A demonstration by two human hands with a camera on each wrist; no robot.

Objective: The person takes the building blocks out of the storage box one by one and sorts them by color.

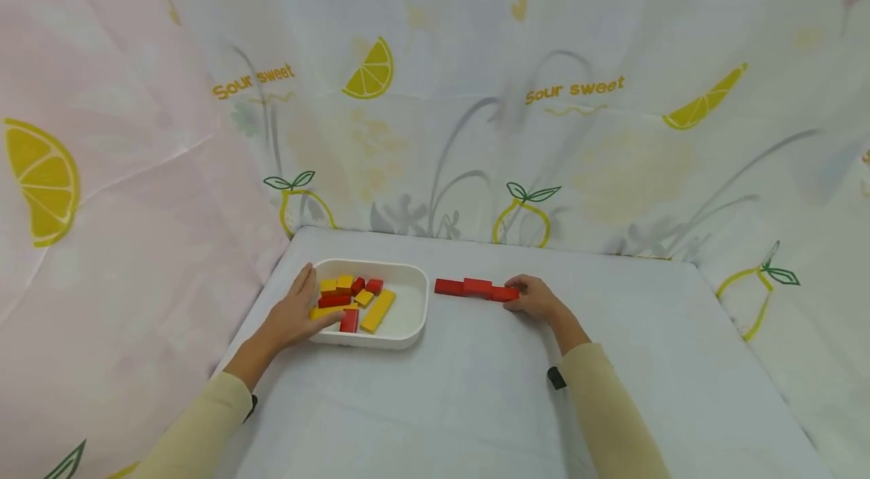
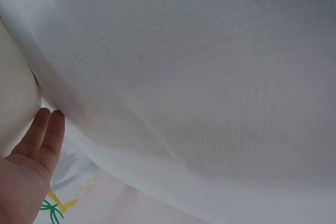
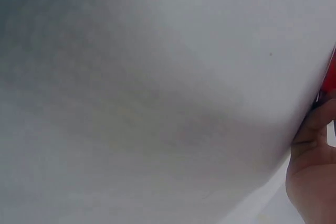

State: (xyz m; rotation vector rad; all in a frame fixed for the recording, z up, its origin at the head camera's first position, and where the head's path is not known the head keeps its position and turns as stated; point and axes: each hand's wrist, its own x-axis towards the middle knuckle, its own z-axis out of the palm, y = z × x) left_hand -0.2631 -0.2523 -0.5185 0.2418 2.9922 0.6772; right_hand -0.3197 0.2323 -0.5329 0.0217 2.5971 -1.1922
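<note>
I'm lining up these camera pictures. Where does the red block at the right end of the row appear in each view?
Head: the red block is just right of centre, held by the right hand.
Left wrist: not in it.
Right wrist: a cut-off red part at the right edge, by the fingers.
Shared landmark: the right hand, in head and right wrist views.

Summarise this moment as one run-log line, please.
Left hand: rests against white tray, red blocks and yellow blocks inside | Right hand: pinches rightmost block of red row on table
</note>
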